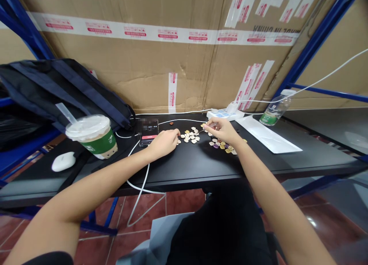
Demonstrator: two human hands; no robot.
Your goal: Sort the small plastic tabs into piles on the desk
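Observation:
My left hand lies on the black tabletop beside the phone, its fingers together and curled down at the edge of a group of pale buttons. What is under those fingertips is hidden. My right hand is closed in a pinch above the table, between the pale group and a second group of mixed buttons in yellow, purple and cream. A thin, thread-like or needle-like thing shows at its fingertips, too small to name. A few more buttons lie partly hidden behind this hand.
A phone with a running timer lies left of my hand. Further left stand a drink cup with a straw, a white earbud case and a backpack. White cables, a power strip, white packet and bottle lie behind and right.

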